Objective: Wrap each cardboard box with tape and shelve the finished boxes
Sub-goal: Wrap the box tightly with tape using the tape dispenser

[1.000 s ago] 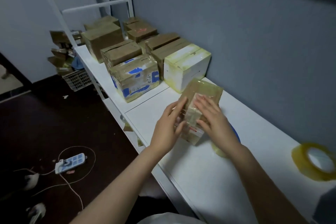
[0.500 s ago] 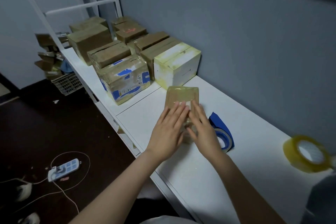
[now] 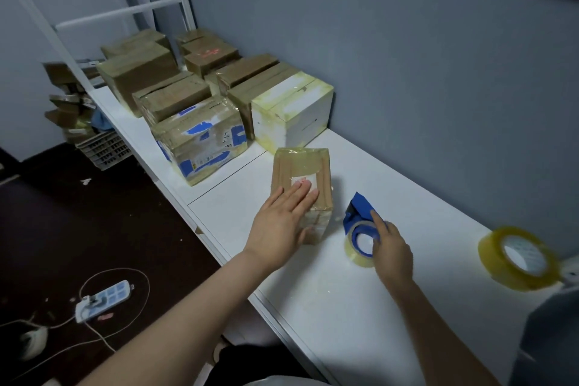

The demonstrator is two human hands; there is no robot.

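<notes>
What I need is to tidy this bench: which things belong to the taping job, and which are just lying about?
Job: small taped box, under the left hand; blue tape dispenser, held by the right hand; yellowish tape roll; finished boxes.
Lying about: power strip; plastic crate; cardboard scraps above it.

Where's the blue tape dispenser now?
Head view, right of centre: the tape dispenser lies on the table right of the small box, under the right hand.
</notes>
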